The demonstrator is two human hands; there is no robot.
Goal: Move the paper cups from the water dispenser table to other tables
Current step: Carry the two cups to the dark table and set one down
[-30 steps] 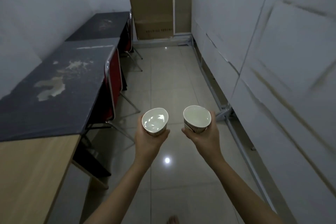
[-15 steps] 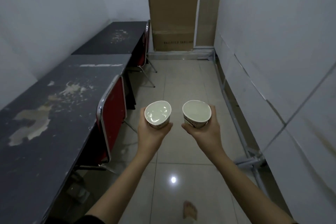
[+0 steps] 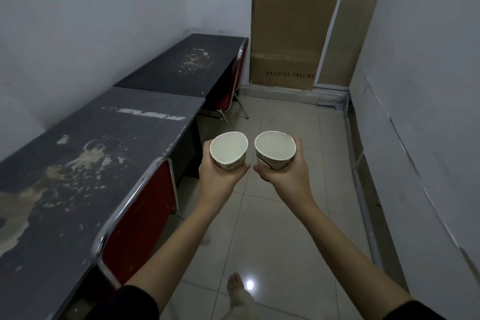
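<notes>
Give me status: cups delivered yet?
Done: both cups are picked up. In hand: left hand grips one paper cup, right hand the other cup, carried upright over the floor. Left: setting them down; the near dark table and far table hold no cups.

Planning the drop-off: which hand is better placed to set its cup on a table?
Left hand: its cup is nearest the dark tables along the left wall. The right hand is over open floor.
</notes>
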